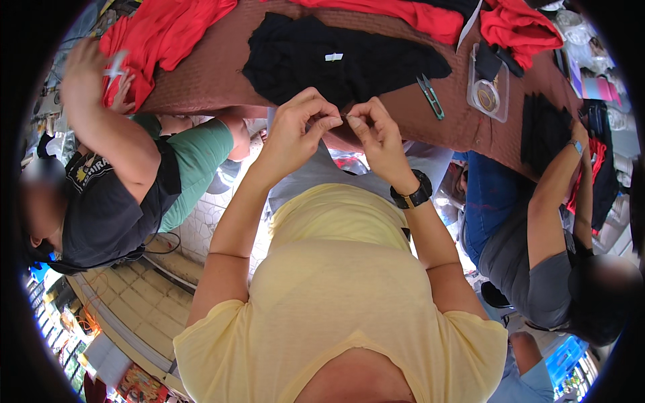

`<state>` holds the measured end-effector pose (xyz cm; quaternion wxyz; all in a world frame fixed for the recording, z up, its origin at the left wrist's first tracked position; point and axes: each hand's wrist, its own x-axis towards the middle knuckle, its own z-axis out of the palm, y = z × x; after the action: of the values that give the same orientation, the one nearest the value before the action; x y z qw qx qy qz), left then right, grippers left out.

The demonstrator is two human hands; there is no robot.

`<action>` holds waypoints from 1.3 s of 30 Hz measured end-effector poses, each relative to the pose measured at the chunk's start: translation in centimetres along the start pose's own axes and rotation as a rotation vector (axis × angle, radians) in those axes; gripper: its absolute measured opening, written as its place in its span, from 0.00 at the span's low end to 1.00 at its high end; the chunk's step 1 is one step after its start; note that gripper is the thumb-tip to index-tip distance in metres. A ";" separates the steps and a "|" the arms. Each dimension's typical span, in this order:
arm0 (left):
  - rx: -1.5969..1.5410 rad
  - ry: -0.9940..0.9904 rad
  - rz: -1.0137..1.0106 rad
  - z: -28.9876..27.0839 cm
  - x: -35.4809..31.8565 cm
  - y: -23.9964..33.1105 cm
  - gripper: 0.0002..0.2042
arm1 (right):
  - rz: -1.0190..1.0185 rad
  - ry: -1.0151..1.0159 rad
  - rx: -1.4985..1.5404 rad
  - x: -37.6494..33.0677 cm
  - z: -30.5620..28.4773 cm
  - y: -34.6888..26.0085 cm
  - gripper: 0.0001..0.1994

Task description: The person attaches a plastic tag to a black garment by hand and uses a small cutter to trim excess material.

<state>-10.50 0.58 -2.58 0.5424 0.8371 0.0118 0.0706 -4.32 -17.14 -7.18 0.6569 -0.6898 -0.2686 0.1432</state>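
Close together over the near table edge, both my hands are raised in a pinch. The fingertips of my left hand almost meet those of my right hand, which has a black watch at its wrist. Something small and dark seems to sit between the fingertips, too tiny to make out. Just beyond them a black garment lies crumpled on the brown cloth-covered table, a small white label showing on it. To its right rest green-handled thread snips.
A clear plastic box holding a round coil stands right of the snips. Red garments lie at the far left, more red cloth at the far right. A person in green shorts sits left; another in jeans handles black cloth.
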 end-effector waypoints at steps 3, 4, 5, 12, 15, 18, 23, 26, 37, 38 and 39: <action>0.031 0.023 -0.001 -0.2 0.4 -0.3 0.02 | 0.044 -0.092 0.019 -0.7 0.3 0.2 0.03; 0.005 -0.011 -0.020 -0.2 0.4 -0.6 0.02 | 0.035 -0.082 0.075 -0.7 0.4 0.1 0.04; -0.019 -0.044 -0.040 -0.2 0.2 -1.1 0.02 | 0.025 -0.074 0.132 -0.7 0.5 -0.2 0.04; -0.552 -0.028 -0.172 1.7 -1.4 -1.3 0.04 | 0.193 0.029 0.537 -0.7 1.5 -0.9 0.05; -0.526 0.121 -0.142 2.5 -1.4 -1.2 0.06 | 0.206 0.057 0.557 -0.7 2.3 -1.0 0.05; -0.485 0.185 -0.110 3.1 -1.4 -1.4 0.06 | 0.175 0.102 0.543 -0.7 3.1 -0.6 0.05; -0.430 0.310 -0.091 3.6 -1.2 -1.1 0.04 | 0.083 0.214 0.498 -0.6 4.5 -0.4 0.06; -0.453 0.376 -0.073 3.8 -1.1 -1.0 0.03 | 0.072 0.243 0.461 -0.6 4.6 -0.7 0.05; -0.544 0.415 -0.173 4.0 -2.0 -2.0 0.02 | 0.097 0.154 0.574 -0.3 3.8 -2.0 0.07; -0.507 0.413 -0.167 3.9 -2.0 -2.1 0.02 | 0.125 0.140 0.566 -0.2 3.6 -2.0 0.07; -0.469 0.412 -0.160 3.6 -2.1 -2.1 0.02 | 0.153 0.126 0.558 -0.2 3.4 -2.1 0.07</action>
<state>-11.99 -2.01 -6.14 0.7107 0.6536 0.1707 0.1965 -6.72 -14.44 -5.42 0.8238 -0.5084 -0.1247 0.2176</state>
